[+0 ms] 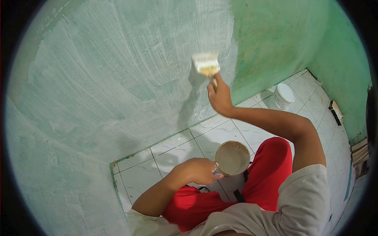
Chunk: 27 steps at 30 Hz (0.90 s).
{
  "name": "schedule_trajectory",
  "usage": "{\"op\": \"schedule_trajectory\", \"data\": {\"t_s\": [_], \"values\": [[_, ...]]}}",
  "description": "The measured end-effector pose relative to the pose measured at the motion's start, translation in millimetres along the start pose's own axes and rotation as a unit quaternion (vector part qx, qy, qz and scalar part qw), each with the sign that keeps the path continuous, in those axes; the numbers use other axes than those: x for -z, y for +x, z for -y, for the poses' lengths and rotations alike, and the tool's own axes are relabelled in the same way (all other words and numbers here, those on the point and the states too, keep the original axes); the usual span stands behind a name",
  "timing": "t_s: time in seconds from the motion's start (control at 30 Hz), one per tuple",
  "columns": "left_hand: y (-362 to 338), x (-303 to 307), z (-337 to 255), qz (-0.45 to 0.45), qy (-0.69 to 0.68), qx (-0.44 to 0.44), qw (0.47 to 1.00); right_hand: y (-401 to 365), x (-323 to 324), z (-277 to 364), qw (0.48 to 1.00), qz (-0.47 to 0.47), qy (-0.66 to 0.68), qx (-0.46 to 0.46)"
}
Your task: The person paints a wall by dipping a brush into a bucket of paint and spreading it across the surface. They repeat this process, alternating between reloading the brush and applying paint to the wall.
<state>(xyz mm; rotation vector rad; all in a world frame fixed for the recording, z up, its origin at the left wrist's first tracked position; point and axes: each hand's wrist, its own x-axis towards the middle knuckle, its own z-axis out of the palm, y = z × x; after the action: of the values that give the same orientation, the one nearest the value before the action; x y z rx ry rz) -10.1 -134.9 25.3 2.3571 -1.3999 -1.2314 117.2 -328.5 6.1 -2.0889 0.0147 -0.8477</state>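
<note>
My right hand (pixel 221 96) is closed around the handle of a wide paintbrush (pixel 207 69). The brush is raised in front of the wall (pixel 138 59), its pale bristles pointing up and slightly blurred; its shadow falls on the wall to the left. Low in the middle, a round paint bucket (pixel 233 142) stands on the floor by my knee with whitish paint inside. My left hand (pixel 201 171) grips the bucket's left rim, with white paint smeared on its fingertips.
Streaky whitish paint covers the wall's left part; the right part is bare green (pixel 271 39). A white lidded tub (pixel 284 94) stands on the tiled floor (pixel 173 147) near the wall. A black-and-white object (pixel 336 113) leans at the right wall. My red-clad legs (pixel 269 169) are folded beside the bucket.
</note>
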Motion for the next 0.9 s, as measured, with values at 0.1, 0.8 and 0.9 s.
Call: {"op": "schedule_trajectory", "data": {"t_s": [0.1, 0.8, 0.9], "values": [[1, -7, 3, -0.027, 0.000, -0.009, 1.000, -37, -9, -36, 0.996, 0.073, -0.036, -0.038], [5, -1, 1, -0.025, 0.012, -0.036, 0.999, 138, 118, -61, 0.900, 0.366, -0.230, 0.049], [13, 4, 0, -0.013, 0.003, -0.039, 0.999, 191, 158, 27, 0.912, 0.300, -0.217, -0.175]]}}
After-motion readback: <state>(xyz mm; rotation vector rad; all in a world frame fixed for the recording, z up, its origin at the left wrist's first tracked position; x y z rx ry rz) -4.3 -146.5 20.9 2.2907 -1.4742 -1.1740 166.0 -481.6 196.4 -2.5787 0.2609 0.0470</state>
